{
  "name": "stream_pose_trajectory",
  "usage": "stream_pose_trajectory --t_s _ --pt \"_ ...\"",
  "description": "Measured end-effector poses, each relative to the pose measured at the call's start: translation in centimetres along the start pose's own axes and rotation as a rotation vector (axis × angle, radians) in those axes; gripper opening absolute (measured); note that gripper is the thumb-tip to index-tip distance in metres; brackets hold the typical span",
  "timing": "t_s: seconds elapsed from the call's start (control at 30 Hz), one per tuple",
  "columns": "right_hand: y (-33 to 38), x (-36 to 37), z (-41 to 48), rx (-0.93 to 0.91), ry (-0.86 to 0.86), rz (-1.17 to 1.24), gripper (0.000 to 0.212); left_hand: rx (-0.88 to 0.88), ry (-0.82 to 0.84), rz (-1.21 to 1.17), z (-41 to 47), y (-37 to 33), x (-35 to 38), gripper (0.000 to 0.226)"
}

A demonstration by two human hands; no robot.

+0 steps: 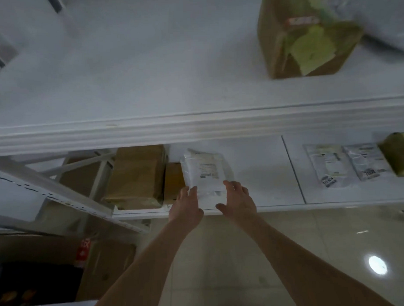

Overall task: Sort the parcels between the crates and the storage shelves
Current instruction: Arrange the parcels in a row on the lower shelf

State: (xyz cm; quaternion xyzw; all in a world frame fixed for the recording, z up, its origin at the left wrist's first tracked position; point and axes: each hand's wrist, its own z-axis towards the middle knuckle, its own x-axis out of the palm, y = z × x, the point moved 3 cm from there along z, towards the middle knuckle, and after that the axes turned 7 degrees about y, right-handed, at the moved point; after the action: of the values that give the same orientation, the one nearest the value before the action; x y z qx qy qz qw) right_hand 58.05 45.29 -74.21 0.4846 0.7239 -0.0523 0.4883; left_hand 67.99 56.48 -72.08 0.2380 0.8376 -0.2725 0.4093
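Hands reach in over the front edge of the lower shelf, one on each side of a white parcel that lies flat there with its printed label facing up. The left hand touches the parcel's near left corner, its fingers stretched forward and close together. The right hand meets the near right corner with fingers nearly straight and the thumb held out to the side. Neither hand is curled round the parcel. Just left of the parcel stands a small brown box; whether the two touch cannot be told. Beside that is a large brown box, close to the white frame of the rack. Further right on the same shelf, well apart from the hands, a first mailer and a second mailer lie side by side, labels up, with a greenish box cut off at the right edge. On the upper shelf stands a taped cardboard box, and a grey bag beside it is too blurred to make out. Below the arms lies a pale tiled floor with a round spot of reflected light, and at lower left an open carton bears a red label.
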Motion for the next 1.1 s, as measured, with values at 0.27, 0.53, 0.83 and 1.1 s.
stream_pose_trajectory --t_s 0.27,0.53,0.83,1.1 --pt "-0.4 2.8 10.5 -0.07 -0.013 -0.004 0.109 -0.262 -0.139 -0.422 9.2 3.5 2.4 0.046" --pt "-2.1 4.1 13.4 -0.13 -0.099 -0.007 0.051 -0.284 -0.078 -0.965 12.4 2.6 5.1 0.031" --pt "-8.1 0.8 9.1 0.159 -0.285 0.919 0.022 -0.199 -0.126 -1.262 9.4 -0.6 6.1 0.005" --pt "-14.2 -1.5 4.1 0.251 -0.295 1.511 0.025 -0.153 -0.126 -1.232 7.0 -2.3 5.5 0.013"
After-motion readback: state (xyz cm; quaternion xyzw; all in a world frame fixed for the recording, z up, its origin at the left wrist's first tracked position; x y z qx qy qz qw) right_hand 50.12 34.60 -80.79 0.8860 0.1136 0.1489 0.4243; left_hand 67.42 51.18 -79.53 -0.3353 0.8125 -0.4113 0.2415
